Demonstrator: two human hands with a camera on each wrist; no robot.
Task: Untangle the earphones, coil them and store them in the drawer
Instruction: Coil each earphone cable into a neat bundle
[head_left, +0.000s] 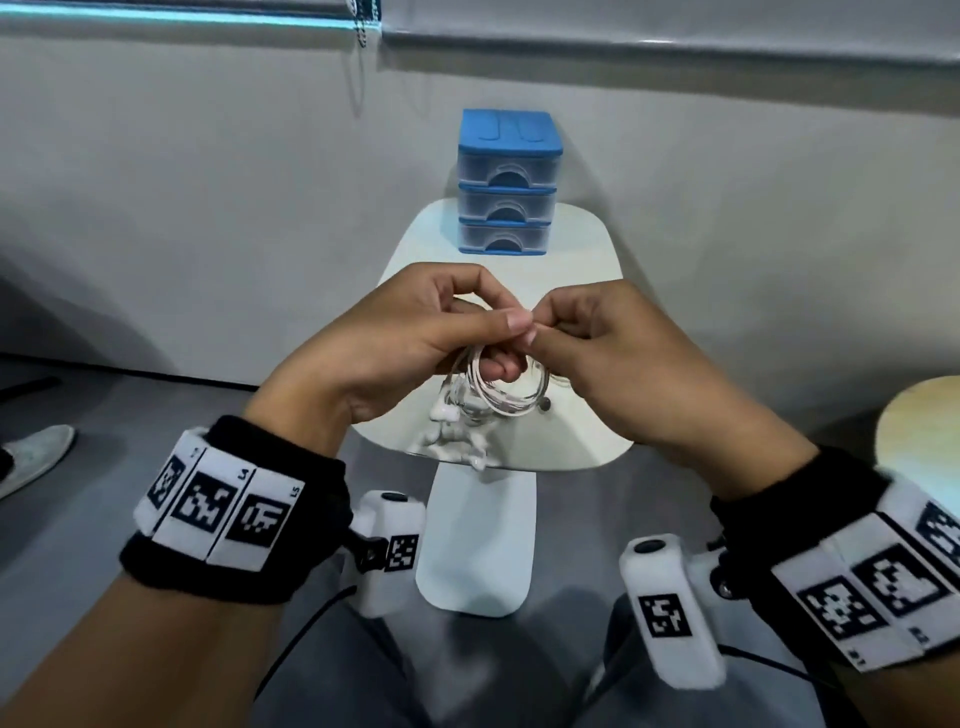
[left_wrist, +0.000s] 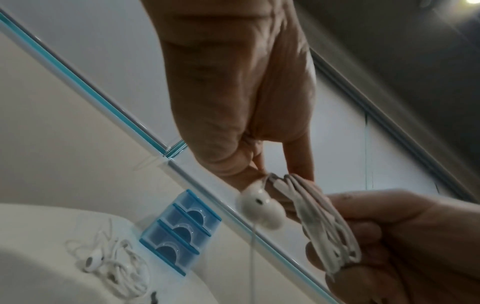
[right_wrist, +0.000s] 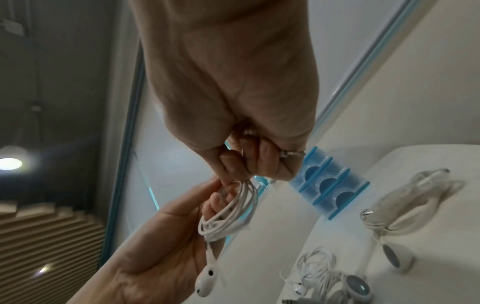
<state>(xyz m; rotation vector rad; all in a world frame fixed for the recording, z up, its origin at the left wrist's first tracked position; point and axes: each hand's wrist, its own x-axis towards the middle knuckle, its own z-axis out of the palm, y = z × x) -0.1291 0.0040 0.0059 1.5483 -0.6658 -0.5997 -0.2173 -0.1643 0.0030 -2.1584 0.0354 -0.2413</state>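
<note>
— Two hands up over the table (head_left: 587, 244), are we? What have we got?

— Our left hand (head_left: 415, 332) has the coil (head_left: 506, 387) looped round its curled fingers; our right hand (head_left: 597, 353) pinches the cord at the coil's top, fingers bent.

— And the drawers (head_left: 506, 182)?

— All closed, at the far edge. Another tangle (left_wrist: 114, 269) lies on the near edge.

Head looks down; wrists look up; all share drawers (head_left: 503, 183).
</note>
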